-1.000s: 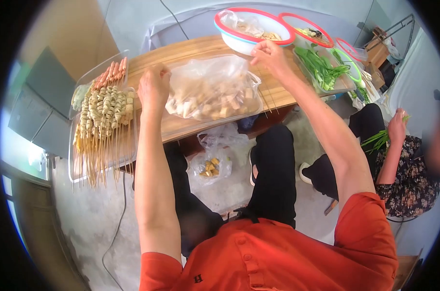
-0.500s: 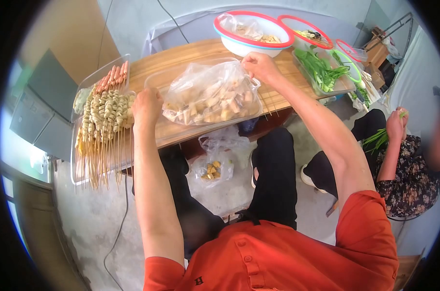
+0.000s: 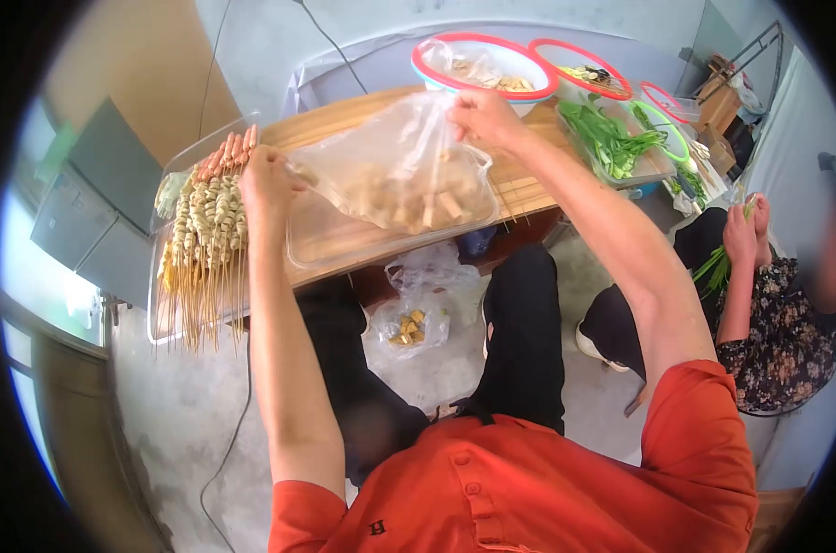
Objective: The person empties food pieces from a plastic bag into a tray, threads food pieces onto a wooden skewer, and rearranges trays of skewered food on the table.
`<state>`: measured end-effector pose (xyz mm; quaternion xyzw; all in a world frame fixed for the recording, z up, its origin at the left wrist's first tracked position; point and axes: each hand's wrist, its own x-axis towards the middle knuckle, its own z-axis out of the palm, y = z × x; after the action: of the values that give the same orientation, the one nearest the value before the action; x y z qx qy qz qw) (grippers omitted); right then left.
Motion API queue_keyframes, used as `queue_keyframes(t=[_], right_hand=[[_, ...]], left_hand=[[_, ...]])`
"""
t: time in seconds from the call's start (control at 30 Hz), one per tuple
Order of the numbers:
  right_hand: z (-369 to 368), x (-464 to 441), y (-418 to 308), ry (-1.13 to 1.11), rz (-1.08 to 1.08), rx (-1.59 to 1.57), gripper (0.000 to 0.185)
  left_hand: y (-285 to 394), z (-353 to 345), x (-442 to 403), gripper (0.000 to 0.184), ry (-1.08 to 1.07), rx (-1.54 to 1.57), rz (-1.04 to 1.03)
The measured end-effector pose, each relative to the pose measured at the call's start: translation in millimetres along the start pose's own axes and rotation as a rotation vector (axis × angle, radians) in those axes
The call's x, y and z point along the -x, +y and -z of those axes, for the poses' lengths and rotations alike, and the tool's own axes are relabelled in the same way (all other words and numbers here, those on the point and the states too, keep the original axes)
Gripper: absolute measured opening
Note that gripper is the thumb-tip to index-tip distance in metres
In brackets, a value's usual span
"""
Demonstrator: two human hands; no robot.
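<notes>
**Plastic bag [image 3: 381, 152] held stretched over the clear tray [image 3: 324, 247]!**

And the bag's upper edge is pinched high by the right hand [image 3: 478, 118]; its left corner is gripped by the left hand [image 3: 268, 182], placed lower; between the two the bag is spanned, its long axis carried left to right and slanted up toward the right; pale chunks [image 3: 429, 208] are gathered low inside, above the tray's right part, nearer the right hand; food skewers [image 3: 213, 212] are seen just beside the left!
</notes>
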<state>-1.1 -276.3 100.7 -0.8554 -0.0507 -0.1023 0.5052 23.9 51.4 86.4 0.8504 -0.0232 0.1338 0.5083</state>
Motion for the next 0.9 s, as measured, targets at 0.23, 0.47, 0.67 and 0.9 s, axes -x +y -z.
queue_keyframes(t=[0.23,0.47,0.67,0.9], right_hand=[[12,-17,-76,0.063,0.212,-0.123,0.017],[11,-24,-93,0.087,0.186,-0.148,0.019],[-3,-25,-84,0.068,0.24,-0.164,0.028],[-32,-22,-72,0.048,0.254,0.173,0.048]], left_hand=[[41,33,-28,0.016,0.155,0.104,-0.228],[83,33,-42,0.017,0.099,0.176,-0.349],[107,9,-39,0.016,-0.066,0.33,-0.416],[127,-33,-37,0.016,-0.353,0.38,-0.683]])
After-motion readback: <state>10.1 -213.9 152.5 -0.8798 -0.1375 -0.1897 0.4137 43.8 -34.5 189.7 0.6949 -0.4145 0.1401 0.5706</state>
